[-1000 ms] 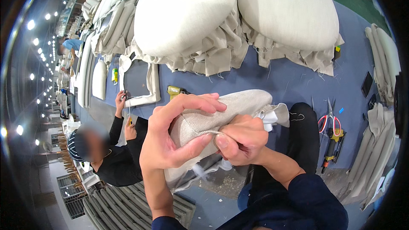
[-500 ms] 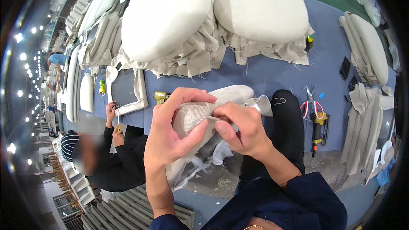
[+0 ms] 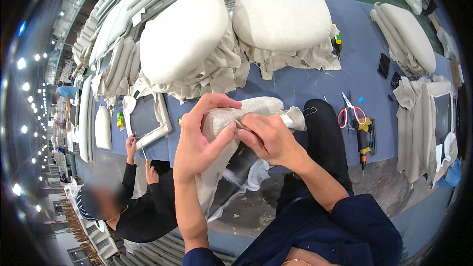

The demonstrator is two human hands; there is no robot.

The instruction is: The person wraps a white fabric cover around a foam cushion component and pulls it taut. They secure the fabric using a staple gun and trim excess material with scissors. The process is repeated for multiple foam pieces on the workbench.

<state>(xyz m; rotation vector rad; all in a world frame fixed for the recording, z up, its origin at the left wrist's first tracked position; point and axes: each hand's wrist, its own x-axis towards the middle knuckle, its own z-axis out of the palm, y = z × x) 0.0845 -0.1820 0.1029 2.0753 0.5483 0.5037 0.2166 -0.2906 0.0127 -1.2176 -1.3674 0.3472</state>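
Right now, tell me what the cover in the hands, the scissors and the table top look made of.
Cover: woven beige fabric, matte, its coarse weave showing, over what looks like a padded part.
Scissors: shiny metal blades, red handles, probably plastic.
Table top: blue and matte, probably felt or cloth; loose threads cling to it.

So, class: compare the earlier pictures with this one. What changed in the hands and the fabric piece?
The left hand shifted its thumb onto the beige fabric piece, meeting the right hand, whose fingers pinch the edge. Both hands kept hold; the cushions and scissors stayed put.
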